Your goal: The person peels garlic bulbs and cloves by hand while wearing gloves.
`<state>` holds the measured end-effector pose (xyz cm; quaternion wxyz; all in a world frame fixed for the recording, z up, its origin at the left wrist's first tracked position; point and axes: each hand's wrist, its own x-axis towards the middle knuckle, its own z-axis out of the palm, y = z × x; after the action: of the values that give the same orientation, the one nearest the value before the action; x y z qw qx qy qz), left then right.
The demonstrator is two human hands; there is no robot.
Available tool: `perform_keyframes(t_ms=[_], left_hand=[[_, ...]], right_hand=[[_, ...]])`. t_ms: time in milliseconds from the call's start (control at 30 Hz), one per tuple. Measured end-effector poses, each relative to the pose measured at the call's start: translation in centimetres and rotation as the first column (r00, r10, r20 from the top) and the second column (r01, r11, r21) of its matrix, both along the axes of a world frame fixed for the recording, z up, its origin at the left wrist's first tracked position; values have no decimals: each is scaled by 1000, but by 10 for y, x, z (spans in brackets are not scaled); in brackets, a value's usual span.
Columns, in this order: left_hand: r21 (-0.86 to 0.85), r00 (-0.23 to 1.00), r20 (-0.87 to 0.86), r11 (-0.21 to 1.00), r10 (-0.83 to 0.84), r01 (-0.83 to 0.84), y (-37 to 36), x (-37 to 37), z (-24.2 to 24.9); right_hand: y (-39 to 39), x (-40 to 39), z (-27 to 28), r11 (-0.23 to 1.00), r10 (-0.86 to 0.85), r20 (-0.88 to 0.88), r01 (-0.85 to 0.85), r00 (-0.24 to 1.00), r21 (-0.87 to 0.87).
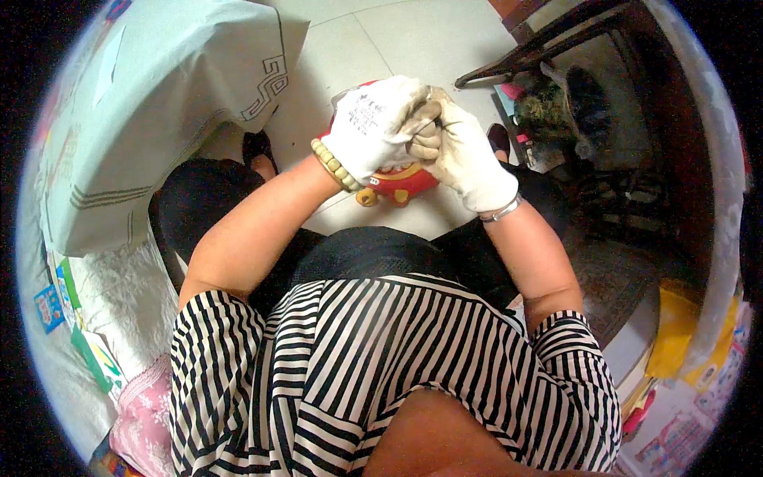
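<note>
My left hand (pixel 373 127), in a white work glove with dark printing on its back, is raised in front of me. Its fingers are curled closed and meet those of my right hand (pixel 467 155), which wears a similar, soiled white glove. The right fingers are bent inward too. Whatever lies between the fingertips is hidden or too small to name. Beneath the two hands, on the floor between my feet, stands a red object with yellow parts (pixel 401 184); the gloves cover most of it. A beaded bracelet (pixel 335 165) circles my left wrist, and a metal bangle (pixel 502 210) my right.
On the left a pale cloth with a dark pattern (pixel 179 103) drapes over furniture. Pale floor tiles (pixel 350 44) stretch ahead. A dark wooden frame (pixel 548 44) and assorted items stand at the right, with a yellow bag (pixel 691 330) nearer me.
</note>
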<state>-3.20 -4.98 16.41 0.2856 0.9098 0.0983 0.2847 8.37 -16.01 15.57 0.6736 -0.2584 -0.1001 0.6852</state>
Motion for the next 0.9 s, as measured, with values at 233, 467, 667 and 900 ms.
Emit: perform_keyframes(t_ms=[233, 467, 667, 900], left_hand=[[157, 991, -128, 986, -29, 50, 10, 0, -4], [209, 986, -153, 973, -67, 98, 6, -4, -8], [-266, 995, -88, 963, -55, 30, 8, 1, -4], [-959, 982, 171, 217, -79, 185, 4, 0, -13]], right_hand=[[7, -12, 14, 936, -129, 307, 217, 943, -276], [5, -20, 21, 933, -153, 258, 225, 954, -281], [4, -3, 21, 959, -98, 185, 143, 978, -246], [-5, 7, 13, 968, -69, 307, 138, 949, -207]])
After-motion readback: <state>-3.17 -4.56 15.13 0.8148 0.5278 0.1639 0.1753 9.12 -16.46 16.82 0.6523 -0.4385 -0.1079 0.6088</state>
